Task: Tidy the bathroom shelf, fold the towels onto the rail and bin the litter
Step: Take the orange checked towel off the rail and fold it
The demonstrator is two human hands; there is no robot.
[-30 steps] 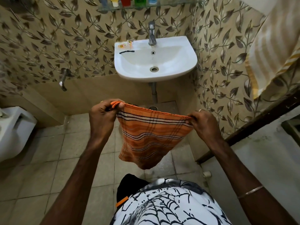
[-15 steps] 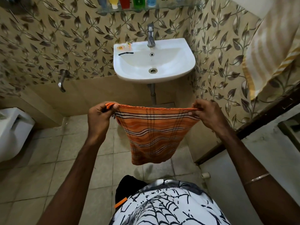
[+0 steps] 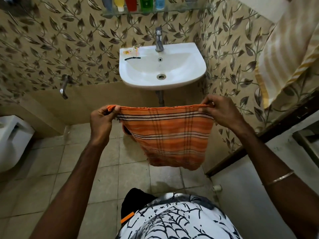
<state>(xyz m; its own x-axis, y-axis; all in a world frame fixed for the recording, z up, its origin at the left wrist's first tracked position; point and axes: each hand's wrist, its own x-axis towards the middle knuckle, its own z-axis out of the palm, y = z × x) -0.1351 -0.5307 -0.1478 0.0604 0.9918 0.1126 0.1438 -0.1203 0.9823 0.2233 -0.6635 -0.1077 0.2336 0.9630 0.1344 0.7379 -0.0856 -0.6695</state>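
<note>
Stretched wider than a moment ago, the orange towel (image 3: pixel 170 135) hangs in the air below the sink (image 3: pixel 198 66), its top corners pinched by the left hand (image 3: pixel 101 120) and right hand (image 3: pixel 222 112).

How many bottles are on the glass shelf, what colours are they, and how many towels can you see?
Grey bottle: 1
Yellow bottle: 1
Red bottle: 1
Green bottle: 1
Blue bottle: 1
Orange striped towel, held up by both hands: 1
Cream striped towel, hanging on the right: 1
Total: 5 bottles and 2 towels, 7 things.
</note>
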